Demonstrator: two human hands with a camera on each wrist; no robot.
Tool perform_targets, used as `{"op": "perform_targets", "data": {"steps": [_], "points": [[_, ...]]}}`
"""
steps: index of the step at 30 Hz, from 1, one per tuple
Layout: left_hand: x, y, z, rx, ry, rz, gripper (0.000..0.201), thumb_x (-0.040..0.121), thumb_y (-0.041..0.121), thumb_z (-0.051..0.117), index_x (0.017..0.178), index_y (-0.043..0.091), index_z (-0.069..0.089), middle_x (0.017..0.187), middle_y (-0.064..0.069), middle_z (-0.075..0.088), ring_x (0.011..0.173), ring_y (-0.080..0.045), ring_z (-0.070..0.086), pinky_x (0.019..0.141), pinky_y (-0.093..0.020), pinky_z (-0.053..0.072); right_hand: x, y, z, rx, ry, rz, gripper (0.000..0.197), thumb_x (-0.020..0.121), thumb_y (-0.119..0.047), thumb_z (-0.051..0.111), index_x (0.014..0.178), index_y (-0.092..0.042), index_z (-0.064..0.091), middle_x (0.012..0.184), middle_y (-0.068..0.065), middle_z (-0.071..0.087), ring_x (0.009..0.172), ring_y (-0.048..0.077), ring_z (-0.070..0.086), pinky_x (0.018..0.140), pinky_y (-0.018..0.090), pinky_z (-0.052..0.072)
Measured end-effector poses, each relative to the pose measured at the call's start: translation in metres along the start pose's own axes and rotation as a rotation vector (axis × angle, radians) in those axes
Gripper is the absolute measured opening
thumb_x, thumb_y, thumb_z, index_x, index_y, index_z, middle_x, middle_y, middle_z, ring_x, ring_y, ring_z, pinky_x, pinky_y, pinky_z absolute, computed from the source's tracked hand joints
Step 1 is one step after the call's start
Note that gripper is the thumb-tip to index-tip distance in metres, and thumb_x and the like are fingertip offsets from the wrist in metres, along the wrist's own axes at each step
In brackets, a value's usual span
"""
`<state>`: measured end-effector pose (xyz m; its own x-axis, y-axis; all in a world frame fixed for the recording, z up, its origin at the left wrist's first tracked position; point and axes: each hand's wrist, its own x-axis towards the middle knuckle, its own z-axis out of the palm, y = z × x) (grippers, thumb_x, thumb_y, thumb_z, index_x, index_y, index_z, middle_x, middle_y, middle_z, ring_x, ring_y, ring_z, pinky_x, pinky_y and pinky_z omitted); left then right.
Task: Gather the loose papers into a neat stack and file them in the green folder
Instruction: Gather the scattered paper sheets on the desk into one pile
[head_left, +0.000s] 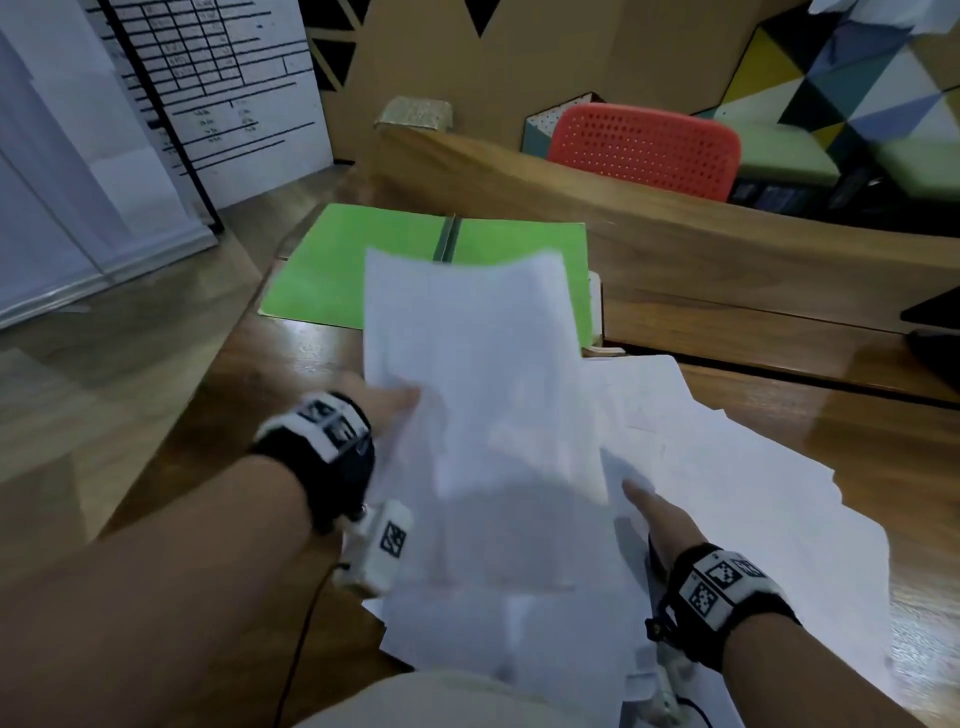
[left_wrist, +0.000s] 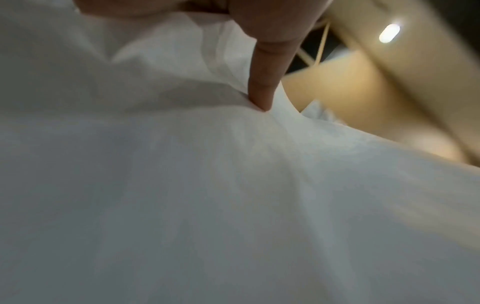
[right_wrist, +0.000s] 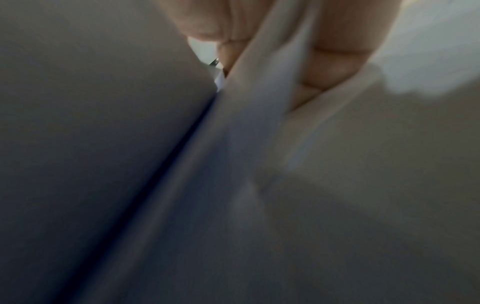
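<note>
- The left hand (head_left: 387, 405) grips the left edge of a raised sheaf of white papers (head_left: 483, 395); in the head view the thumb lies on top of the sheets, and in the left wrist view one finger (left_wrist: 262, 86) presses into the paper from beneath, so the hand is clamped on the sheaf
- The sheaf is lifted off the desk (head_left: 779, 415) and tilts up and away from the person; its far edge curls and hides part of the green folder (head_left: 363, 260)
- The right hand (head_left: 657, 519) reaches under the right side of the lifted sheaf; its thumb points forward over the papers lying below; the right wrist view shows fingers (right_wrist: 335, 61) with sheets running between them, so the hand is holding paper, though the blur hides how many sheets
- More loose sheets (head_left: 753, 493) lie fanned and overlapping on the desk, beneath and to the right of the lifted sheaf, some reaching the near edge
- The green folder lies open and flat on the desk beyond the papers, its spine running away from the person; its right half is mostly covered by the lifted sheaf
- Behind the desk's wooden partition (head_left: 623, 218) stands an orange perforated chair back (head_left: 644, 148); a printed white board (head_left: 218, 88) leans at the left
</note>
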<state>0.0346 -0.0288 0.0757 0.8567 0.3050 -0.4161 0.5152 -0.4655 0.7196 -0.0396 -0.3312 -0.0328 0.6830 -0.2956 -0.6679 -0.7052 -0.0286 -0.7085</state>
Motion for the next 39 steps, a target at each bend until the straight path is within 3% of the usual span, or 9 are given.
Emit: {"op": "perform_targets", "data": {"steps": [4,8,10,15,20,22,24,30,39], "points": [[0.001,-0.038,0.042,0.131,-0.105,-0.117,0.068,0.070,0.039,0.071,0.122,0.002,0.049,0.121,-0.014,0.061,0.107,-0.031,0.059,0.091,-0.033,0.045,0.008,0.007,0.000,0.025,-0.005,-0.056,0.128,0.041,-0.085,0.062,0.143,-0.013,0.035,0.149,0.006,0.038,0.136,0.030,0.037,0.113,0.048,0.027],[-0.008,-0.043,0.063,0.368,-0.390,0.032,0.076,0.074,0.053,0.062,0.135,0.015,0.039,0.136,-0.007,0.050,0.120,-0.028,0.052,0.102,-0.035,0.041,-0.007,0.000,-0.001,-0.049,-0.045,-0.103,0.080,0.065,-0.045,0.079,0.128,-0.004,0.050,0.121,0.010,0.059,0.107,0.031,0.059,0.095,0.043,0.046],[-0.005,-0.045,0.061,0.473,-0.466,0.069,0.087,0.060,0.072,0.056,0.134,0.027,0.042,0.138,-0.006,0.048,0.119,-0.027,0.053,0.102,-0.041,0.043,-0.011,0.002,-0.002,-0.050,-0.087,-0.121,0.068,0.059,-0.023,0.083,0.119,-0.005,0.057,0.104,0.012,0.068,0.093,0.033,0.066,0.089,0.048,0.052],[0.012,-0.058,0.034,0.365,0.054,-0.167,0.065,0.074,0.047,0.063,0.127,0.014,0.046,0.128,-0.016,0.052,0.098,-0.034,0.058,0.088,-0.041,0.049,-0.008,0.005,-0.006,0.011,-0.186,-0.146,0.059,0.053,-0.010,0.072,0.111,-0.011,0.061,0.101,0.016,0.070,0.087,0.036,0.068,0.075,0.047,0.057],[0.022,-0.051,0.035,0.163,-0.019,-0.288,0.041,0.079,0.028,0.065,0.106,0.001,0.052,0.088,-0.013,0.060,0.083,-0.027,0.051,0.083,-0.031,0.044,-0.008,0.002,-0.007,-0.006,-0.206,-0.157,0.048,0.053,-0.014,0.071,0.100,-0.016,0.062,0.100,0.017,0.070,0.088,0.036,0.068,0.081,0.048,0.054],[0.024,-0.049,0.038,0.212,-0.127,-0.308,0.052,0.081,0.036,0.063,0.119,0.000,0.057,0.108,-0.014,0.064,0.101,-0.029,0.060,0.096,-0.036,0.047,-0.007,0.003,-0.007,-0.021,-0.199,-0.167,0.053,0.053,-0.015,0.072,0.105,-0.012,0.062,0.100,0.017,0.070,0.090,0.038,0.067,0.084,0.052,0.053],[0.021,-0.046,0.042,0.296,-0.206,-0.266,0.054,0.087,0.036,0.057,0.131,0.007,0.048,0.135,-0.012,0.053,0.119,-0.029,0.053,0.104,-0.037,0.042,-0.008,0.002,-0.007,-0.040,-0.193,-0.177,0.052,0.052,-0.016,0.072,0.104,-0.012,0.063,0.098,0.016,0.069,0.092,0.038,0.067,0.086,0.054,0.052],[0.006,-0.039,0.047,0.266,-0.100,-0.123,0.049,0.084,0.032,0.062,0.117,-0.003,0.055,0.118,-0.020,0.062,0.103,-0.035,0.059,0.080,-0.032,0.045,-0.009,0.002,-0.006,-0.049,-0.166,-0.154,0.039,0.052,-0.018,0.074,0.089,-0.022,0.063,0.102,0.018,0.069,0.093,0.039,0.067,0.087,0.056,0.051],[-0.034,0.039,-0.040,-0.072,0.464,0.278,0.035,0.087,0.028,0.057,0.116,0.010,0.058,0.111,-0.014,0.063,0.101,-0.032,0.058,0.076,-0.031,0.038,-0.009,0.003,-0.004,-0.037,-0.144,-0.126,0.032,0.061,-0.007,0.073,0.089,-0.018,0.066,0.097,0.015,0.071,0.091,0.038,0.067,0.088,0.055,0.051]]}}
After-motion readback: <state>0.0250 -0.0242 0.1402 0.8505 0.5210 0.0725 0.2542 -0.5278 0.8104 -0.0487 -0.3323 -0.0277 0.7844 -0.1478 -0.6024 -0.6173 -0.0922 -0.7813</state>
